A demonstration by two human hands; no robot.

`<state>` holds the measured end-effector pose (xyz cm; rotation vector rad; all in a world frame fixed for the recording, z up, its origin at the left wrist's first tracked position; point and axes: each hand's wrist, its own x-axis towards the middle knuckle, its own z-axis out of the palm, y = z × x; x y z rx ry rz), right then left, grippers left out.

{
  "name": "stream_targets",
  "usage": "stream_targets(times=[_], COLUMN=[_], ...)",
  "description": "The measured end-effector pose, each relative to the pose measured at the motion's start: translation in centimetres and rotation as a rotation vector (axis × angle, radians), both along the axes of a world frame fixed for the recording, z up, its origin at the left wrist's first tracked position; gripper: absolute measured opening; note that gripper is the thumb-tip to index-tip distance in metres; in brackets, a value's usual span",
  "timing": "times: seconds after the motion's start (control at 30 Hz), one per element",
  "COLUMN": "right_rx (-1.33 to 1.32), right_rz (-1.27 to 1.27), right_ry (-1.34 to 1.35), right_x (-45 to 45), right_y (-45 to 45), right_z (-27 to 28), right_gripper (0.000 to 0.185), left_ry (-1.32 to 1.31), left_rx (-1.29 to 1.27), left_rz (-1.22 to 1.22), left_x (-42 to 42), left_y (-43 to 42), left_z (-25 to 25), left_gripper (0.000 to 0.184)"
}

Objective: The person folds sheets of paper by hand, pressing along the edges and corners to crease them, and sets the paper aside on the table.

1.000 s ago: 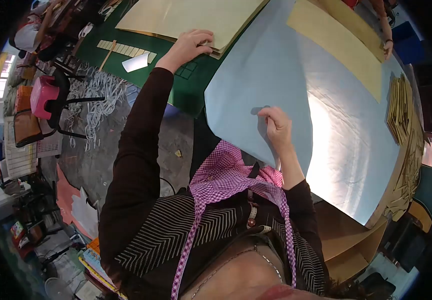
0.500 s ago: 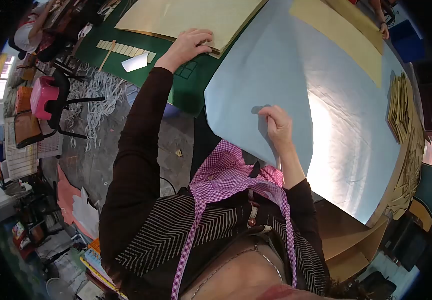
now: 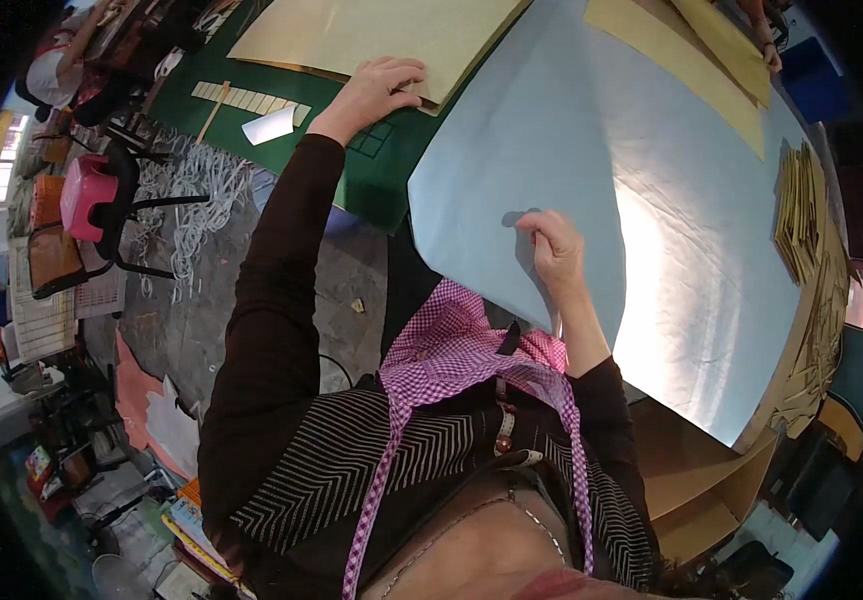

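Tan, paper-like sheets lie in a broad stack (image 3: 382,35) on the green counter (image 3: 377,195), at the far side from the person's body, near corner under the left hand (image 3: 367,95). That hand is laid over the corner with fingers bent and thumb set apart; no pinch shows. The right hand (image 3: 560,255) is loosely curled above or on the pale blue sheet (image 3: 512,150); I cannot tell whether it touches the surface or holds something small.

Each tan sheet looks thin, fairly stiff and light, though the pile together should have some weight. Their smooth faces would probably slide over one another, and the corners could crease under a hard pinch. The near corner seems the natural place to take hold, thumb above and fingers below, with the other hand farther along the edge so the wide span does not sag.

The blue sheet shows shallow wrinkles and a bright glare, so it is likely slick and more pliable. Beyond it lies a yellow strip (image 3: 692,80), with a co-worker's hand (image 3: 772,58) near its far end.
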<state>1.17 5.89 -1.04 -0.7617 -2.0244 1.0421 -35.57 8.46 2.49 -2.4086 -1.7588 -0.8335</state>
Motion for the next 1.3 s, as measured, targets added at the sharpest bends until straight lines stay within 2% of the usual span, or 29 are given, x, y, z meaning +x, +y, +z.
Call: stream_targets(times=[0.23, 0.57, 0.67, 0.7, 0.77, 0.8, 0.87, 0.9, 1.0, 1.07, 1.2, 1.27, 1.3], right_rx=[0.031, 0.059, 0.071, 0.071, -0.076, -0.072, -0.306, -0.303, -0.202, 0.016, 0.118, 0.252, 0.223], right_rz=[0.014, -0.003, -0.004, -0.006, -0.018, -0.02, -0.075, -0.076, -0.11, -0.07, -0.054, -0.073, -0.074], right_ry=[0.033, 0.031, 0.01, 0.011, 0.048, 0.047, -0.05, -0.051, -0.087, 0.039, 0.051, -0.105, -0.069], right_x=[-0.1, -0.2, -0.1, -0.1, 0.0, -0.2, -1.2, -2.0, -5.4, -8.4, -14.4, -16.7, -17.6], right_y=[0.1, 0.0, 0.0, 0.0, 0.3, 0.6, 1.7, 2.4, 5.6, 7.8, 13.0, 14.4, 14.7], right_z=[-0.4, -0.3, -0.1, -0.3, -0.8, -0.1, 2.1, 2.6, 3.8, 4.2, 3.7, 4.0, 4.0], right_gripper=[0.025, 0.027, 0.026, 0.026, 0.024, 0.024, 0.02, 0.02, 0.02, 0.016, 0.02, 0.026, 0.029], left_ry=[-0.091, -0.237, -0.219, -0.317, -0.418, -0.462, -0.508, -0.54, -0.557, -0.539, -0.714, -0.8, -0.831], left_rx=[-0.061, -0.144, -0.1, -0.124, -0.145, -0.161, -0.178, -0.168, -0.146, -0.138, -0.157, -0.172, -0.181], left_rz=[0.031, 0.041, 0.069, 0.153, 0.232, 0.289, 0.344, 0.354, 0.398, 0.433, 0.411, 0.426, 0.43], left_x=[0.2, 0.0, -0.1, 0.2, 0.4, 0.4, 0.3, 0.1, 0.5, 0.7, 0.1, -0.3, 0.0], left_y=[0.0, 0.2, 0.3, 0.2, 0.4, 0.5, 0.8, 1.2, 1.5, 1.4, 1.7, 1.8, 1.6], left_z=[0.4, 0.5, 0.1, -0.1, -0.3, -0.3, -0.7, -1.1, -0.2, 0.2, -0.6, -1.0, -0.4], left_gripper=[0.023, 0.022, 0.022, 0.022, 0.023, 0.025, 0.026, 0.026, 0.025, 0.024, 0.023, 0.023, 0.023])
